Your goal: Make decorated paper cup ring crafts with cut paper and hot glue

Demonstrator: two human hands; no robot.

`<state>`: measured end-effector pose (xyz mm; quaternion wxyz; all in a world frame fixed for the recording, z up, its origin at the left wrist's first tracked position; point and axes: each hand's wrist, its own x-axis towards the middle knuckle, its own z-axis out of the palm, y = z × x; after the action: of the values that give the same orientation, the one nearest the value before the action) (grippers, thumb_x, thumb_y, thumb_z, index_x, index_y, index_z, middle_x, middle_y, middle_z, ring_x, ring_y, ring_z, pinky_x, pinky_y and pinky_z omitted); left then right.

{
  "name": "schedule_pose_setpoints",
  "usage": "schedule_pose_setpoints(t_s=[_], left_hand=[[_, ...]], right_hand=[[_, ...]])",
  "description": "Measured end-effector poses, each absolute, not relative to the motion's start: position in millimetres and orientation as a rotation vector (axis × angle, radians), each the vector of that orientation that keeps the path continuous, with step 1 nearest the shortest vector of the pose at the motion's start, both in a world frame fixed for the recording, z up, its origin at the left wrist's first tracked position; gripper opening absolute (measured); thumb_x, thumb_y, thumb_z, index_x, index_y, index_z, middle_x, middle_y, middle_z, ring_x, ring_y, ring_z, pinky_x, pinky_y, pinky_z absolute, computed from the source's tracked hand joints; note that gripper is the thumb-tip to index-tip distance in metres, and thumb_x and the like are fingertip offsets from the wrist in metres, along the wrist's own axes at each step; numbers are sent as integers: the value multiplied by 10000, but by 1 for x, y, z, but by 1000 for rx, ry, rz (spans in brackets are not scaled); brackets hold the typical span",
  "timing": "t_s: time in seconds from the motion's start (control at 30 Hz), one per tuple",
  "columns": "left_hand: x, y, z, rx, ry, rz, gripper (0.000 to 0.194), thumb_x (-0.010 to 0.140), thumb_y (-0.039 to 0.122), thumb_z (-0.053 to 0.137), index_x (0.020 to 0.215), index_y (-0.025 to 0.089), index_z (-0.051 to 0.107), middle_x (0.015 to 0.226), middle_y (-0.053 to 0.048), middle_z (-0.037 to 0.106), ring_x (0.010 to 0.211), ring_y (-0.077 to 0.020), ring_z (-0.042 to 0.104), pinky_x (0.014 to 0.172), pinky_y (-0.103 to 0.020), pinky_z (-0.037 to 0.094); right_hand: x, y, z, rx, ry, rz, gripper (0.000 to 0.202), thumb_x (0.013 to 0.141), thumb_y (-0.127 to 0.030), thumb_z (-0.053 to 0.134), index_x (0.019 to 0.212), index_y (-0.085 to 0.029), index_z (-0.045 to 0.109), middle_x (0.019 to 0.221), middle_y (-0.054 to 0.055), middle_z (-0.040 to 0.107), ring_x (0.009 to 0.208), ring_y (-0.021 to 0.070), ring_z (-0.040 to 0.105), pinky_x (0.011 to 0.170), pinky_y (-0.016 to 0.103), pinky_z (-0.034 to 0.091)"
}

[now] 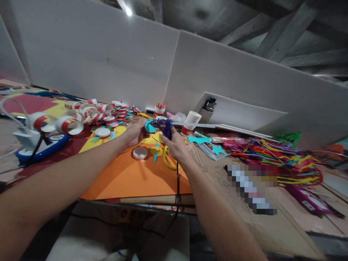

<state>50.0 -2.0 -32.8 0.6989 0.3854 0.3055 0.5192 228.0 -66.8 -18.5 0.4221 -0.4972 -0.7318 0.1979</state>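
Note:
My right hand (174, 142) is wrapped round the handle of a blue hot glue gun (165, 126), with a long pale glue stick (194, 124) poking out of its back. The gun's nozzle points left at a round turquoise paper piece (150, 126). Pinched at its left edge, that piece is in my left hand (135, 134); whether the nozzle touches it I cannot tell. Below, on an orange sheet (116, 181), lie a shallow white paper cup base (140, 153) and a yellow paper disc (157, 151) with a blue strip across it.
Cut red-and-white cup rings (69, 125) crowd the left. Stacked paper cups (192, 119) and a dark-capped bottle (208, 108) stand behind. Colourful pipe cleaners (272, 156) spread to the right. The gun's black cord (178, 185) hangs over the front edge.

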Motion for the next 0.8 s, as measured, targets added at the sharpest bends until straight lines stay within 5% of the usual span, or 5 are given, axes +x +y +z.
schedule_pose_setpoints(t_s=[0.47, 0.8], left_hand=[[48, 2, -33, 816, 680, 1207, 348, 979, 357, 420, 853, 139, 661, 709, -53, 684, 610, -142, 639, 555, -244, 490], [50, -3, -30, 832, 696, 1186, 329, 980, 347, 418, 878, 141, 652, 718, -57, 697, 594, -141, 647, 508, -230, 476]], right_hand=[[228, -68, -18, -1335, -1781, 479, 368, 848, -317, 548, 1195, -198, 574, 998, 49, 691, 873, 193, 614, 818, 310, 484], [222, -72, -12, -1368, -1853, 439, 445, 876, -277, 530, 1318, -238, 498, 1164, 45, 674, 1018, 206, 622, 913, 314, 458]])
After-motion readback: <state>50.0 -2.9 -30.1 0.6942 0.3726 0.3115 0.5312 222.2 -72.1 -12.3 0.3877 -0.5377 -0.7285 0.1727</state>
